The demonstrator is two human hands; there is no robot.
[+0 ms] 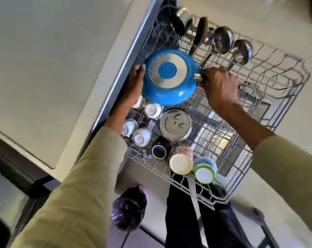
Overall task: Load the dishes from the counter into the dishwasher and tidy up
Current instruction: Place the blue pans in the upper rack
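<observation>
Both hands bracket the blue pan point(169, 76), upside down over my dishwasher rack point(269, 72), handle pointing right. My right hand point(220, 87) grips that handle, fingers curled round it. My left hand point(133, 83) presses the far rim with straight fingers. Silver disc on its base faces up.

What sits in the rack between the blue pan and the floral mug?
In the head view, a round steel lid lies between the blue pan and the floral mug.

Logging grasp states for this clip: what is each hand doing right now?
Left hand: open, fingers flat against the rim of the blue pan.
Right hand: closed, gripping the pan's handle.
</observation>
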